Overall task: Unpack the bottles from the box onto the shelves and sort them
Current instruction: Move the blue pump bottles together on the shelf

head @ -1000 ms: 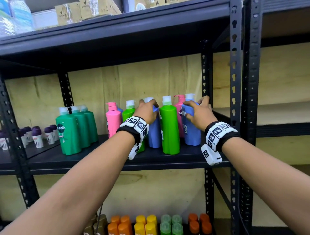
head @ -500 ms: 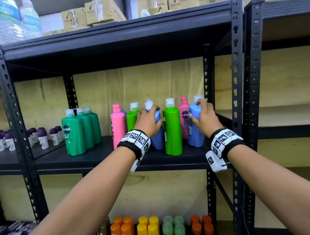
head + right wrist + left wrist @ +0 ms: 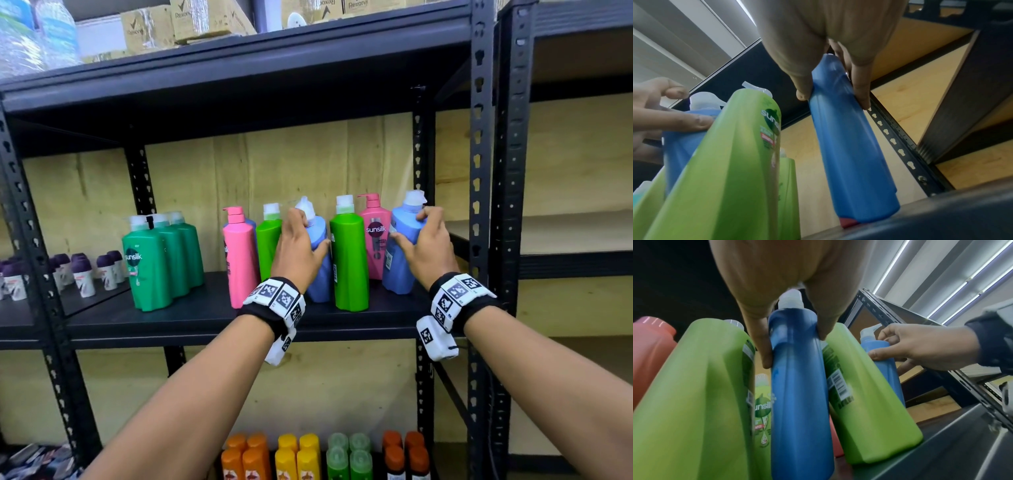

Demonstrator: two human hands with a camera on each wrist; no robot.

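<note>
Left hand (image 3: 297,253) grips a blue bottle (image 3: 318,260) at centre frame, fingers round its shoulder; right hand (image 3: 423,248) grips a second blue bottle (image 3: 399,253) right of centre, same hold. Both stand on the shelf (image 3: 191,315) among green and pink ones. Probably full — heavy, rigid, smooth plastic, slippery. Grip high on the body, not the pump — it may give.

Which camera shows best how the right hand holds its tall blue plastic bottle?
The right wrist view: the right hand clamps the tall blue plastic bottle near its top, thumb on one side, fingers on the other. The head view shows mostly the hand's back; the left wrist view shows it small, partly behind a bright green bottle.
</note>
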